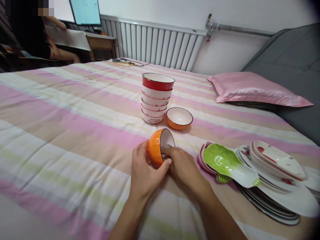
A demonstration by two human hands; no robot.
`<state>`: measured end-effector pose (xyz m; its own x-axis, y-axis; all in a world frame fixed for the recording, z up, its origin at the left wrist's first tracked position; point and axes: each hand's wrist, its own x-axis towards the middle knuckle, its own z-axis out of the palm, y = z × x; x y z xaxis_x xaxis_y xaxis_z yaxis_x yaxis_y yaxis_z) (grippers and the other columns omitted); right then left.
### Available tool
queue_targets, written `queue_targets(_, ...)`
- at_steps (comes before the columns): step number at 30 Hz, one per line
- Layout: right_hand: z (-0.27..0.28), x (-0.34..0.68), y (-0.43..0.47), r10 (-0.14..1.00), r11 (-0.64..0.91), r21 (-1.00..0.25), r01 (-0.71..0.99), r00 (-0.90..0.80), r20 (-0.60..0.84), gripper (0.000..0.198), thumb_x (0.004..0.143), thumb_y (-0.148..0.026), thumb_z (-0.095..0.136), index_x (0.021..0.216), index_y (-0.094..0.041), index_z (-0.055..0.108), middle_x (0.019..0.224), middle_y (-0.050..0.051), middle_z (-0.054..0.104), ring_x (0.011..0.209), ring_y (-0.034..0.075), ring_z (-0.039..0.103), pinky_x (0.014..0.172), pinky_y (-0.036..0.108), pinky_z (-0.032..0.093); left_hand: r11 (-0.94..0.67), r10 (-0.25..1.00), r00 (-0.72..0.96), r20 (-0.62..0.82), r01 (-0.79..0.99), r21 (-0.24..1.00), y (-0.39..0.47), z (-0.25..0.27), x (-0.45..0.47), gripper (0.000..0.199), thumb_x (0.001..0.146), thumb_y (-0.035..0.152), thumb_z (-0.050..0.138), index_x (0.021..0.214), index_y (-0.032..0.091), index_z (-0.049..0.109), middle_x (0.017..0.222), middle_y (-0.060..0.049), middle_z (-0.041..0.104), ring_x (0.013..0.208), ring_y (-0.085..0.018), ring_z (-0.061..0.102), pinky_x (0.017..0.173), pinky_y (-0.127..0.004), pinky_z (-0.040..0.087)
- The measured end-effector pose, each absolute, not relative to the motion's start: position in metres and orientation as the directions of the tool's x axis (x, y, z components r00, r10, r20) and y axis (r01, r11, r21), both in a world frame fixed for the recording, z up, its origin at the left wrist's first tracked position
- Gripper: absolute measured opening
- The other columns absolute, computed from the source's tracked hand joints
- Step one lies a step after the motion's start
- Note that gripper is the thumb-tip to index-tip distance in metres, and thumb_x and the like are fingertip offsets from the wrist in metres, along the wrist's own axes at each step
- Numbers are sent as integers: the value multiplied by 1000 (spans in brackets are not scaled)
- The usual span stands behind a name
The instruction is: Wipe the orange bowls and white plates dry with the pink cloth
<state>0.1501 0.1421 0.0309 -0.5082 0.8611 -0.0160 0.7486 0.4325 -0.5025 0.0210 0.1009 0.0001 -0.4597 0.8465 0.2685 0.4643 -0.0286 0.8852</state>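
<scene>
Both hands, left [143, 173] and right [183, 166], clasp a tilted orange bowl [156, 150] near the bed's [62, 116] front edge, its mouth facing right toward the right hand's fingers.

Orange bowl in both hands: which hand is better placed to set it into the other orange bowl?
Probably the right hand: its fingers hook the tilted orange bowl at the rim, on the side nearer the other orange bowl. The left hand cups the outer wall.
</scene>
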Motion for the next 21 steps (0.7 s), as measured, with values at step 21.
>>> queue_targets(21, 40, 140, 134, 740, 349, -893, 285, -669, 76, 27, 88, -16, 52, 110, -22, 66, 106, 2, 71, 95, 18, 64, 82, 27, 46, -100, 731, -578, 362, 434, 895, 93, 11, 16, 28, 66, 18, 59, 92, 16, 67, 87, -5, 71, 80, -20, 68, 74, -35, 58)
